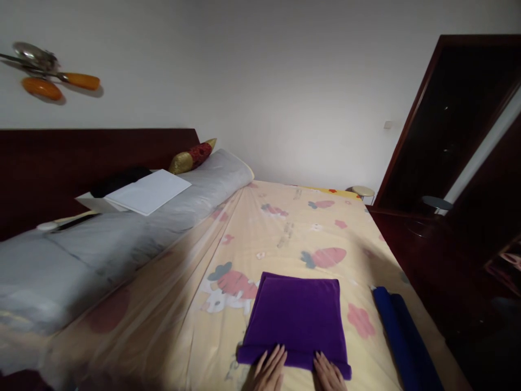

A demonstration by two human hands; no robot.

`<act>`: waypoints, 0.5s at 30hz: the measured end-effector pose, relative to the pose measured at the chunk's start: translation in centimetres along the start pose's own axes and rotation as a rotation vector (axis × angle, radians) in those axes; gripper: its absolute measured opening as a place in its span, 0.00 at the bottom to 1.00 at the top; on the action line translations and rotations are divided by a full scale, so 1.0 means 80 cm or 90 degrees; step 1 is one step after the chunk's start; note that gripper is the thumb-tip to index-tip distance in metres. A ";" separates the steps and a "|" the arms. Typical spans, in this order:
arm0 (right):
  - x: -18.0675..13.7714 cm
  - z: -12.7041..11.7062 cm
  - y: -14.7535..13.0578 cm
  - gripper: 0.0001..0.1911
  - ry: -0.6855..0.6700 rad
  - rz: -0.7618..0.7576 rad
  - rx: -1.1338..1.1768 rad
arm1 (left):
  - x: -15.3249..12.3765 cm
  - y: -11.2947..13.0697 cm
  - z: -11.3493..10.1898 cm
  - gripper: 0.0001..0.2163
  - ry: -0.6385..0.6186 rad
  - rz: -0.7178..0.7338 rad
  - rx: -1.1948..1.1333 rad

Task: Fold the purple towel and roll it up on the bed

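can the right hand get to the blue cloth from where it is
Probably yes. The right hand rests flat on the purple towel's near edge, and the blue cloth lies just to its right on the sheet, with nothing between them.

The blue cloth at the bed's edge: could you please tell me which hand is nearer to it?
Right. The right hand rests on the purple towel's near edge, closest to the blue cloth; the left hand lies on the same edge, farther away.
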State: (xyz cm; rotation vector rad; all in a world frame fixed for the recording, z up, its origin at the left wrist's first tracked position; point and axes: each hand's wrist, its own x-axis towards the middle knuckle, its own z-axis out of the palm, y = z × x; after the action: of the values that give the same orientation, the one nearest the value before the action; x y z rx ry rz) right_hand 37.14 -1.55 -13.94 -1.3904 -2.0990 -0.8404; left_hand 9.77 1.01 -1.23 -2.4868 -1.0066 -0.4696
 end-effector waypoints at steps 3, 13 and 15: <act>-0.031 0.009 0.047 0.23 0.082 -0.084 0.030 | -0.041 -0.028 -0.001 0.26 -0.013 -0.059 0.048; -0.020 -0.030 0.071 0.14 -0.036 0.120 0.065 | -0.056 -0.058 0.014 0.29 -0.028 -0.276 -0.057; 0.000 -0.041 0.075 0.16 -0.077 0.166 0.035 | -0.046 -0.066 0.009 0.26 -0.069 -0.324 -0.096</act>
State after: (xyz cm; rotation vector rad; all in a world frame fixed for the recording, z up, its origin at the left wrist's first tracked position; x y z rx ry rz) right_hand 42.86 -2.16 -10.27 -1.6764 -1.9526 -0.6028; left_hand 3.61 2.67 -2.21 -2.3872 -1.7175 -0.5833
